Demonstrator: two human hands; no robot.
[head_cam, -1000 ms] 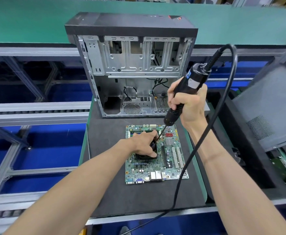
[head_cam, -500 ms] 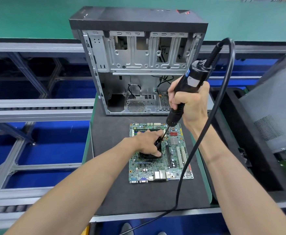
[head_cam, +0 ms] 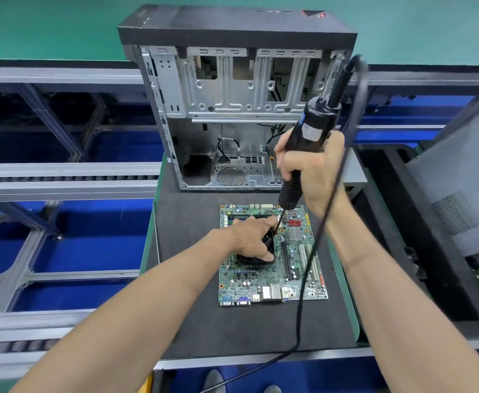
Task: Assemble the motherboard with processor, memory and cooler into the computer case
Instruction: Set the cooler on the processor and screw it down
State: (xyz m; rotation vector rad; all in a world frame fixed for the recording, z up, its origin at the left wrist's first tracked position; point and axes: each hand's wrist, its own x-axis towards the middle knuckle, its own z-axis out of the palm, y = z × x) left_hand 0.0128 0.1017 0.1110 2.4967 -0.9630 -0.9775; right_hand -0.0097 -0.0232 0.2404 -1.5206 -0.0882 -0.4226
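**Screwing the cooler onto the board**

On the left are grey metal rails (head_cam: 68, 177) with blue floor under them. The left hand (head_cam: 249, 239) reaches in from the left and rests on top of the black cooler (head_cam: 256, 258). Its fingers are curled round the cooler and hold it down. The cooler sits on the green motherboard (head_cam: 272, 256), which lies flat on the dark mat of the table (head_cam: 193, 222). Behind the motherboard stands the computer case (head_cam: 238, 109), open on the side that faces us. The right hand (head_cam: 312, 171) is above the far part of the motherboard. Its fingers are clamped tight round a black electric screwdriver (head_cam: 306, 146). The thin tip points down and meets the far right corner of the cooler, just beside the left hand. A black cable (head_cam: 312, 265) hangs from the tool. On the right lies a grey case panel (head_cam: 456, 191).
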